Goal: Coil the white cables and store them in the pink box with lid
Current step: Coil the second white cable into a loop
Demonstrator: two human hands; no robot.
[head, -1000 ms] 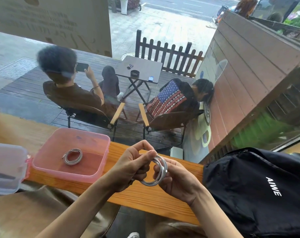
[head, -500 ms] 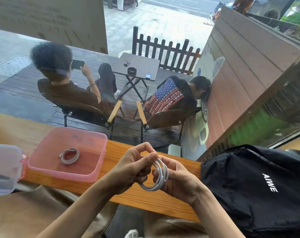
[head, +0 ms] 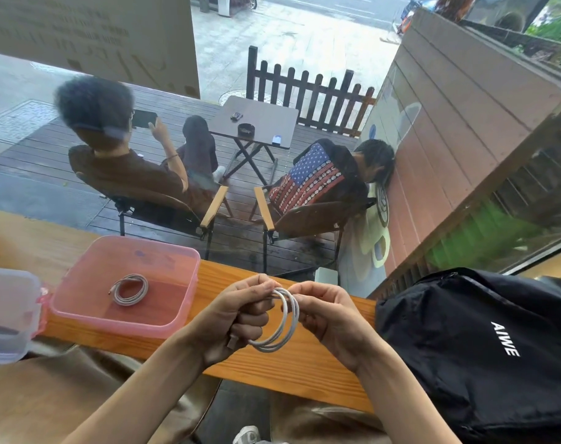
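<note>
A coiled white cable (head: 285, 325) hangs between both hands above the wooden counter (head: 305, 363). My left hand (head: 237, 318) grips its left side, with a plug end poking out below the fist. My right hand (head: 330, 318) pinches the coil's upper right side. To the left stands the open pink box (head: 176, 299), and a second coiled white cable (head: 130, 289) lies flat on its bottom. The clear lid (head: 6, 312) with pink clips rests at the far left edge.
A black backpack (head: 484, 347) marked AIWE lies on the counter close to my right arm. A window runs along the counter's far edge; beyond it two people sit in chairs by a small table (head: 256, 120).
Both hands have turned the coil, so its loops now hang lower and face me more; the hands sit slightly closer together. The view shifted a little.
</note>
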